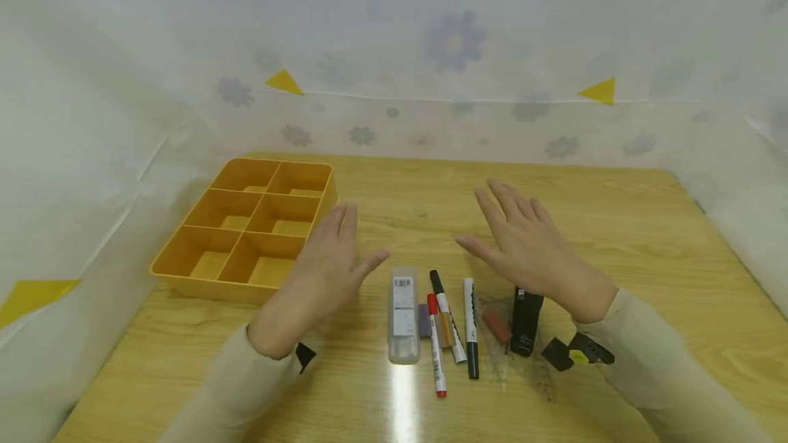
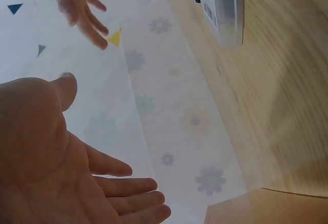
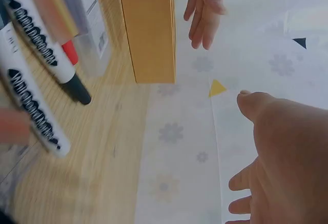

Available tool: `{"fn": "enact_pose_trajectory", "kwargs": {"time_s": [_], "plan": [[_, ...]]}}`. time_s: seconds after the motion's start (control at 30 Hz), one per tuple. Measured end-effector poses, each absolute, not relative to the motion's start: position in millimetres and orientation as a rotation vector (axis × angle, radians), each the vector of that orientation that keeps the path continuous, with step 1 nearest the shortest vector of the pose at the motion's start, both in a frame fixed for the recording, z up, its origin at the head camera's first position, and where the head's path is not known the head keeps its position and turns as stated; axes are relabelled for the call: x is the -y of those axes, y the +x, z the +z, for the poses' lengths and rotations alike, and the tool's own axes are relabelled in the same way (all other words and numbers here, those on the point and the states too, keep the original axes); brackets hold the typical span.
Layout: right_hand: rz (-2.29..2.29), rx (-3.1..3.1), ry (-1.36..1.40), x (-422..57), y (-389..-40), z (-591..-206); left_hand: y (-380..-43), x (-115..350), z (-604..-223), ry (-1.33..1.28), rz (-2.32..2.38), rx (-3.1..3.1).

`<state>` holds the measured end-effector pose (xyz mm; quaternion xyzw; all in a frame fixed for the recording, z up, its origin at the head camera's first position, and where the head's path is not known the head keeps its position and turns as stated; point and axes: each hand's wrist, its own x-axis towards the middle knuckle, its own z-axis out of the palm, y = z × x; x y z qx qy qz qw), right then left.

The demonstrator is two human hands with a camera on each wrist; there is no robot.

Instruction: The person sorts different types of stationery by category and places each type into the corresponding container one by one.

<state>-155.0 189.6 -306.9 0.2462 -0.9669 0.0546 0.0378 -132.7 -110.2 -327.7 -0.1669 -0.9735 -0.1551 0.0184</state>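
Observation:
My left hand (image 1: pixel 323 262) hovers beside the right front of an orange divided organizer (image 1: pixel 228 290), fingers extended and thumb spread, holding nothing. With its fingers also extended, my right hand (image 1: pixel 526 248) is above the tabletop, just beyond a black slim case (image 1: pixel 526 327), whose top it partly hides. Between the hands, nearer me, lie a translucent plastic box (image 1: pixel 403 347) with a white label, a red-capped marker (image 1: pixel 436 351) and two white markers with black caps, one upright in line (image 1: pixel 470 306) and one slanted (image 1: pixel 457 344). Both palms show in the wrist views.
Small purple (image 1: pixel 425 320) and orange (image 1: pixel 446 330) blocks lie by the markers. A reddish-brown piece (image 1: pixel 496 327) sits near thin clear plastic (image 1: pixel 498 368). The wooden table (image 1: pixel 665 245) is bordered by a white flowered curtain (image 1: pixel 394 53) with yellow triangles.

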Motion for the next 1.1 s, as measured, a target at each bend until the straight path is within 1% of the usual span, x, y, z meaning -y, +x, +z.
{"fn": "enact_pose_trajectory", "kwargs": {"time_s": [0.17,0.43,0.7,0.8,0.93,1.1], "plan": [[0.282,3.000,0.844,-166.8,-171.8,-302.1,-126.1,125.3,-320.3,-0.400,-0.666,2.962],[0.526,3.083,0.944,-124.3,-198.2,-294.8,-109.2,164.7,-306.0,-0.258,-0.734,2.833],[0.681,3.112,0.974,-80.4,-223.4,-293.9,-92.6,219.9,-295.0,0.072,-0.574,2.992],[0.729,3.088,1.011,-64.8,-233.1,-293.4,-86.7,234.8,-296.4,0.139,-0.565,3.125],[0.827,3.069,1.019,-44.8,-249.3,-299.8,-81.0,243.0,-302.8,0.175,-0.564,3.283],[0.932,3.087,0.960,-20.0,-266.0,-310.0,-81.0,240.0,-312.7,0.201,-0.565,3.329]]}}
